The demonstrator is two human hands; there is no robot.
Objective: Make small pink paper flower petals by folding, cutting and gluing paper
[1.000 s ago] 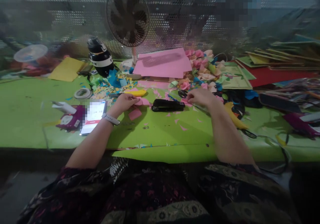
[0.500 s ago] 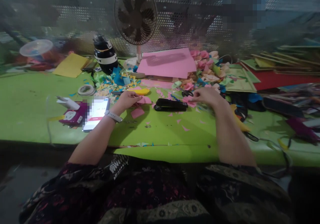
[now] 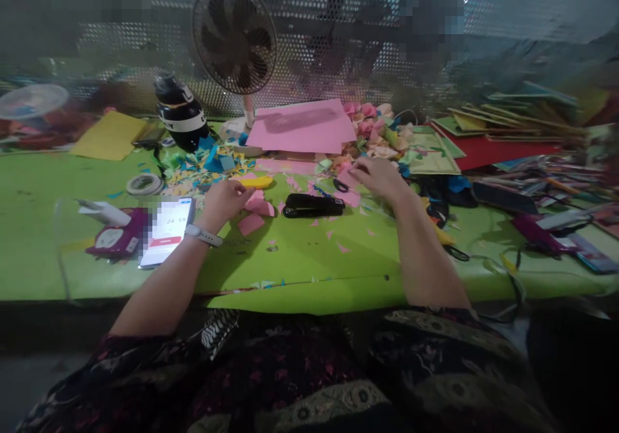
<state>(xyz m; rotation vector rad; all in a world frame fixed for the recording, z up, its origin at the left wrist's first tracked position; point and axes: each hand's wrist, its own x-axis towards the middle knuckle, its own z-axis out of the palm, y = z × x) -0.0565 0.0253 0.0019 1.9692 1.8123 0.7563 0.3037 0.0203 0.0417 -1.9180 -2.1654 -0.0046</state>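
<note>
A black stapler (image 3: 314, 205) lies on the green table between my two hands. My left hand (image 3: 227, 199) is beside small pink paper pieces (image 3: 260, 204) and a yellow-handled tool (image 3: 256, 182); its fingertips are pinched together, and whatever may be between them is too small to name. On the other side, my right hand (image 3: 378, 177) has thumb and fingers closed on a pink paper piece (image 3: 346, 176), close to the black scissor handles (image 3: 340, 186). Small pink scraps are scattered in front of the stapler.
A lit phone (image 3: 167, 230) and a tape roll (image 3: 144, 184) lie at left. Behind stand a black bottle (image 3: 182, 115) and a fan (image 3: 235, 36), near pink sheets (image 3: 302, 126) and piled paper scraps. Card stacks (image 3: 512, 126) and pencils are at right.
The whole view has shifted, moving the table items leftward in the picture. My right hand has lifted a pink piece slightly, and my left hand has drawn back a little from the pink pieces.
</note>
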